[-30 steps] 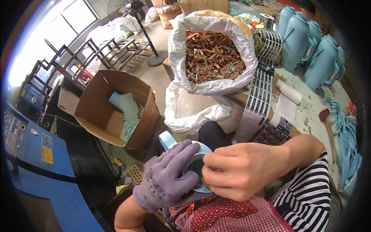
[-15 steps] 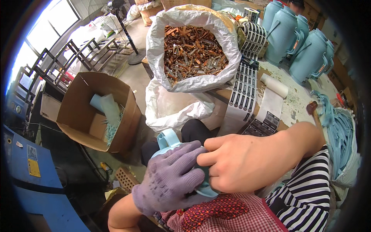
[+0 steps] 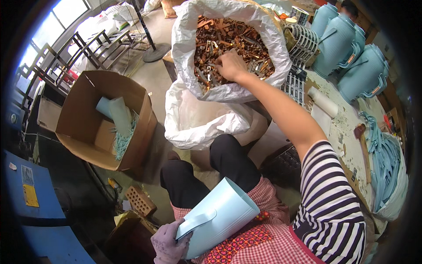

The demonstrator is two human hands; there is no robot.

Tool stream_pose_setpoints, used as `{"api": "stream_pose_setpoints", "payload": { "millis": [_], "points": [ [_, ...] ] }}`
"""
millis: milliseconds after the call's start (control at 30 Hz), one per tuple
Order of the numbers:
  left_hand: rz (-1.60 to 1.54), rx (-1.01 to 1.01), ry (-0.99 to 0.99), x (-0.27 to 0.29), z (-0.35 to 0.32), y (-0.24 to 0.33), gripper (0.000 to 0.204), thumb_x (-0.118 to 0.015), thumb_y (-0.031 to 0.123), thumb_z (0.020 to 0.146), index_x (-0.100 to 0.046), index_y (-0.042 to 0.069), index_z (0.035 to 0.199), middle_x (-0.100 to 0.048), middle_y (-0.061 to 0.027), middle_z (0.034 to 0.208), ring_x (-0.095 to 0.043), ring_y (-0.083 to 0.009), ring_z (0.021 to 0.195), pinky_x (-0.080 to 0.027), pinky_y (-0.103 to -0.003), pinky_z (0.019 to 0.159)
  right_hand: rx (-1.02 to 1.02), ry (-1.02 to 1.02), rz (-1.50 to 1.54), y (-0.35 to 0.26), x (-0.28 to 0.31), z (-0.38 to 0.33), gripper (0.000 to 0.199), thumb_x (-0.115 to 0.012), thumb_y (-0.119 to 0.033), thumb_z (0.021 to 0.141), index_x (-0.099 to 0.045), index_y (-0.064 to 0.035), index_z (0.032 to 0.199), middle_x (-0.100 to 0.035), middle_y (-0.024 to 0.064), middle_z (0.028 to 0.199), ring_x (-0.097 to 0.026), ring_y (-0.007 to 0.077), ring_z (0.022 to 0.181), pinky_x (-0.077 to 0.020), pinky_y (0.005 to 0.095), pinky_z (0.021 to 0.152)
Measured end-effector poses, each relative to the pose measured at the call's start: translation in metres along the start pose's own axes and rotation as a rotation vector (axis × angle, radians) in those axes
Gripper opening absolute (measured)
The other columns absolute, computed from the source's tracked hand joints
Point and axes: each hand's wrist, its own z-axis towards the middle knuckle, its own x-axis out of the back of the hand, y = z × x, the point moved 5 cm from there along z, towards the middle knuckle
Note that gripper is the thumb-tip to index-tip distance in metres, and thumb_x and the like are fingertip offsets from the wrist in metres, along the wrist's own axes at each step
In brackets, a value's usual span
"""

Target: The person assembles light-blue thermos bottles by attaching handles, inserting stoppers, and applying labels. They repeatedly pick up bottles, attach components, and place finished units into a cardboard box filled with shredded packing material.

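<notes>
My left hand [image 3: 169,242], in a stained purple knit glove, is closed around the handle end of a light blue plastic jug [image 3: 224,213]. The jug lies tilted across my lap, its wide mouth facing up and to the right. My bare right hand [image 3: 231,66] reaches into a white woven sack [image 3: 184,48], fingers bent together among many small copper-coloured and silvery metal pieces [image 3: 259,46]. What its fingertips pinch, if anything, cannot be made out.
At left stands an open cardboard box [image 3: 81,119] with light blue scraps. On the right-hand table are blue thermos jugs [image 3: 336,42], label strips [image 3: 296,88], a white roll [image 3: 323,102], a hammer [image 3: 362,147] and a bag of blue handle strips [image 3: 387,163]. A perforated brick [image 3: 140,200] lies below.
My right hand has left the jug and moved forward into the sack of metal pieces. My left hand has shifted down and left, and the jug now shows its open mouth.
</notes>
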Motion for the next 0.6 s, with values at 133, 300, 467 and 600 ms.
{"api": "stream_pose_setpoints", "payload": {
  "millis": [133, 300, 467, 600],
  "points": [
    [0.059, -0.065, 0.119, 0.028, 0.008, 0.021, 0.045, -0.09, 0.026, 0.066, -0.073, 0.006, 0.104, -0.071, -0.0111, 0.082, -0.07, -0.0301, 0.073, -0.055, -0.039, 0.068, -0.229, -0.235, 0.379, 0.004, -0.001, 0.015, 0.025, -0.069, -0.024, 0.09, -0.076, -0.0045, 0.105, -0.074, 0.0196, 0.097, -0.07, 0.0342, 0.089, -0.0537, 0.0449, 0.087],
    [0.099, -0.503, 0.089, 0.02, 0.05, 0.057, 0.054, -0.086, 0.043, 0.071, -0.074, 0.009, 0.112, -0.069, -0.0019, 0.078, -0.064, -0.0193, 0.068, -0.047, -0.034, 0.062, -0.247, -0.372, 0.881, -0.02, 0.031, -0.043, 0.022, -0.06, -0.02, 0.1, -0.067, 0.0005, 0.096, -0.063, 0.0047, 0.077, -0.057, 0.0156, 0.072, -0.0476, 0.0358, 0.069],
    [-0.195, -0.452, 0.421, -0.021, 0.054, 0.043, 0.038, -0.082, 0.018, 0.078, -0.071, 0.004, 0.111, -0.071, -0.0127, 0.1, -0.068, -0.0279, 0.079, -0.054, -0.038, 0.07, 0.29, -0.8, 1.108, -0.143, 0.109, -0.184, 0.017, -0.063, -0.017, 0.099, -0.068, -0.0016, 0.097, -0.067, 0.0151, 0.089, -0.066, 0.0276, 0.085, -0.0517, 0.0397, 0.079],
    [-0.24, -0.567, 0.283, -0.028, 0.043, 0.04, 0.043, -0.075, 0.0, 0.065, -0.07, 0.005, 0.107, -0.071, -0.0108, 0.108, -0.07, -0.028, 0.086, -0.056, -0.037, 0.072, 0.335, -0.845, 1.215, -0.181, 0.146, -0.246, 0.015, -0.071, -0.013, 0.09, -0.069, -0.0008, 0.098, -0.067, 0.0153, 0.089, -0.067, 0.0354, 0.084, -0.0537, 0.0425, 0.074]
  ]
}}
